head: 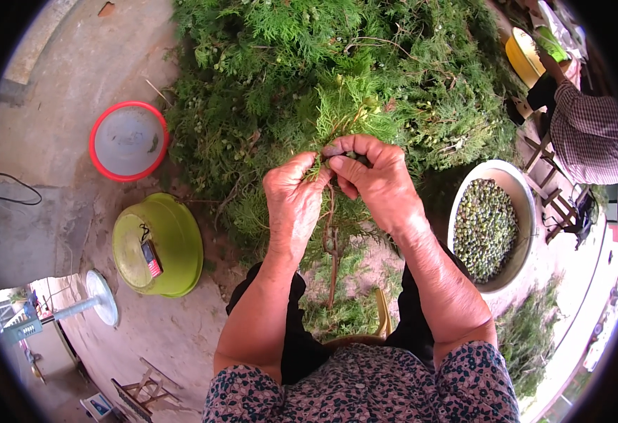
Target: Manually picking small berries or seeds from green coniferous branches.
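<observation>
My left hand (299, 195) is closed on the stem of a leafy conifer branch (354, 113), whose green sprays spread above my fingers. Touching the same branch, my right hand (375, 172) pinches at it with thumb and forefinger, and small dark green cones show between its fingers. The two hands nearly meet at the fingertips. A brown woody stem (333, 259) hangs below them, between my knees. Beyond the hands rises a large heap of cut conifer branches (266, 79). To the right stands a pale metal basin (523, 238) holding many small green cones (483, 230).
At left are a red-rimmed bowl (129, 141) and an overturned green basin (182, 243) with a small red-and-black box (151, 259) on it. A person (587, 127) sits at upper right by a yellow basin (523, 55). Wooden stools (147, 386) stand at lower left and right.
</observation>
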A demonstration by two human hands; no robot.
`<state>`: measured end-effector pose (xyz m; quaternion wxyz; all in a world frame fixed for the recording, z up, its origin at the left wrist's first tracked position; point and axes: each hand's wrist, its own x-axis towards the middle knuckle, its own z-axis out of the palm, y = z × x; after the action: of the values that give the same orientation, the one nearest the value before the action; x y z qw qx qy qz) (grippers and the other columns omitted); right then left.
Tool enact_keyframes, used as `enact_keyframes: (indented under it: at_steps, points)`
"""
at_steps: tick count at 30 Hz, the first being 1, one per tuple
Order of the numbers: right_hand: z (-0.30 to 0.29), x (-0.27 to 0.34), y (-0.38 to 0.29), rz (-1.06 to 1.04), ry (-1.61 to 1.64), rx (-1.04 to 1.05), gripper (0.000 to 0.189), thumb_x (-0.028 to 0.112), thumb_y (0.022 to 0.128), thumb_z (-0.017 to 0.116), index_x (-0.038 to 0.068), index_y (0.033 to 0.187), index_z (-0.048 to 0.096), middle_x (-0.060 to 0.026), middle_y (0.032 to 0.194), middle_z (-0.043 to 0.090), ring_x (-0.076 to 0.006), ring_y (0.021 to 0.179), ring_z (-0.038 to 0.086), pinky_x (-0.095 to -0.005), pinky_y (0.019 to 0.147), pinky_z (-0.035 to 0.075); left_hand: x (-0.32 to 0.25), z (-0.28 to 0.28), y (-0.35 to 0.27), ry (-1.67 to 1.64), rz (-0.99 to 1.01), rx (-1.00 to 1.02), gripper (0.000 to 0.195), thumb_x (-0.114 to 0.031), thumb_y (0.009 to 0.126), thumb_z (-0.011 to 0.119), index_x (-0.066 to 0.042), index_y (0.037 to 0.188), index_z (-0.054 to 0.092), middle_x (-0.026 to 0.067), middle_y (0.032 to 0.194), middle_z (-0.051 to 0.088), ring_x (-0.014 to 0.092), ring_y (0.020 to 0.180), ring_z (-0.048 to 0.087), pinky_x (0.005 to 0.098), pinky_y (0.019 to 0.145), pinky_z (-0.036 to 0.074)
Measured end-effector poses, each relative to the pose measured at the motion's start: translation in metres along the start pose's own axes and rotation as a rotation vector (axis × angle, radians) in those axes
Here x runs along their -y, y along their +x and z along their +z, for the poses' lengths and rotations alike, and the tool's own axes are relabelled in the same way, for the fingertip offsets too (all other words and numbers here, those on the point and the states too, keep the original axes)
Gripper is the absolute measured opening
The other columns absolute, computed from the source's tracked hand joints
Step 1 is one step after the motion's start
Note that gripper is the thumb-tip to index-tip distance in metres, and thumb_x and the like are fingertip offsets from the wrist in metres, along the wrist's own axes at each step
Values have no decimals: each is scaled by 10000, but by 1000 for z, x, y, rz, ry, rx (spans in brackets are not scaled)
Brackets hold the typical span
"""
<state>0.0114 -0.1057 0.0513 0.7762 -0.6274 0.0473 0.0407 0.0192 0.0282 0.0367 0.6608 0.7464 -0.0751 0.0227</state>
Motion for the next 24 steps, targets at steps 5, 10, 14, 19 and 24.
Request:
enact_keyframes:
  at_steps: [5,10,14,19,24]
  points:
    - [7,-9,-2,-186,-334,-81,168,52,762,676,2,903,599,-76,771,588,-174,686,559,-286,632,461,3,-1,-2,-146,-5,12,111,8,773,652,67,859,612,-2,687,581,51,623,469,224,557,402]
    - [1,-4,-2,130,386,0,97,73,839,615,-7,876,575,-40,659,555,-127,560,505,-245,533,425,5,-1,2,-177,-93,-73,63,7,766,661,43,805,628,-15,659,585,53,588,440,233,529,367]
    - [0,-2,-2,173,578,-57,92,83,859,592,2,887,559,-54,693,573,-143,582,538,-238,519,425,3,1,4,-383,-181,-128,44,20,784,634,19,828,634,4,716,610,70,619,495,237,559,408]
    - [-1,-3,2,180,661,-181,31,21,849,571,25,879,564,-53,788,603,-137,641,571,-229,516,432,-2,3,2,-607,-274,-180,172,85,788,544,-2,932,581,48,874,620,102,727,576,259,640,479]
    - [-2,-4,6,143,358,-204,206,35,858,577,8,1061,589,16,755,580,-61,598,496,-203,505,409,-9,-1,3,-582,-414,-97,275,60,791,561,-40,1042,505,133,877,638,185,725,607,319,574,501]
